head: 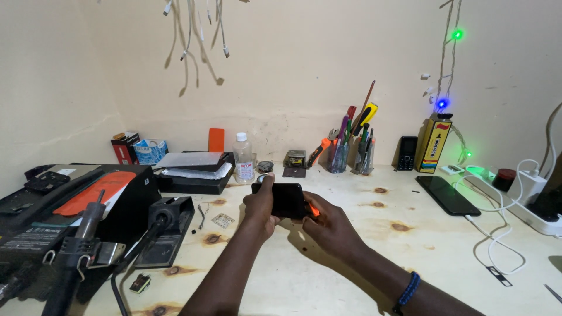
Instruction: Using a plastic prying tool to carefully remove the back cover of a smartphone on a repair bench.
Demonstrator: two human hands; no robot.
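Hands meet above the pale wooden surface (351,246) — the left hand (260,208) and right hand (328,225) both grip a dark phone (285,199), held level between them. Behind it stand a clear bottle (243,157) and a tool holder (339,155); another phone (448,195) lies to the right.

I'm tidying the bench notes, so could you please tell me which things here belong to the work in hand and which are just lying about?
In hand:
black phone, held by left hand and right hand
small orange tool at the phone's edge

Lying about:
second phone on charge
clear bottle
tool cups
keypad phone
soldering station
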